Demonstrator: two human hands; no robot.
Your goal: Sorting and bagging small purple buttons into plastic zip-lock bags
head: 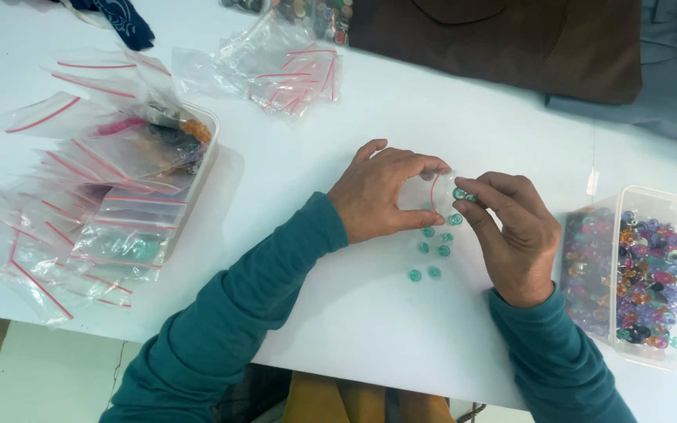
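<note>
Left hand (378, 196) pinches open a small clear zip bag (425, 192); right hand (511, 235) grips a teal button (460, 193) at its mouth. Risk: bag mouth collapses, button drops among loose teal buttons (432, 251) on the counter (370, 313) just below both grips.

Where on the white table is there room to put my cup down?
Bare table lies in front of the green beads, and between the left hand and the tray of filled bags. It is crowded by the bead tub and the empty bags.
</note>
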